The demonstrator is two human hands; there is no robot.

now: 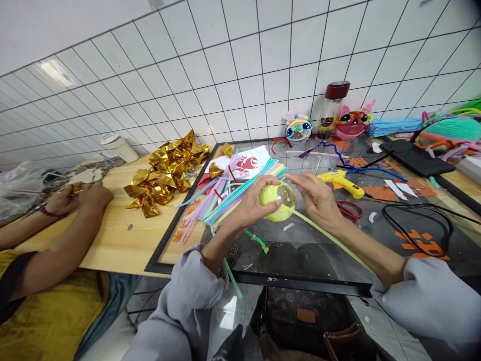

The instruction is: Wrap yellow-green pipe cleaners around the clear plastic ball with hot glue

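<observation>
My left hand (252, 204) grips a clear round ball (286, 195) from its left side. Yellow pipe cleaner (269, 203) is wound round much of the ball. One loose yellow strand (326, 231) runs from it down to the right, beneath my right wrist. At the ball's upper right is my right hand (314, 196), fingers bent close to its edge; whether they pinch anything is hidden. Behind my left hand lies a bundle of pastel pipe cleaners (240, 193). A yellow glue gun (343, 181) rests to the right of my right hand.
Gold folded pieces (165, 173) lie at the left, near another person's hands (84, 198). Two decorated balls (298, 128) and a jar (330, 113) stand by the tiled wall. A black phone (417, 156), a black cable (413, 228) and red scissors (351, 210) are on the right.
</observation>
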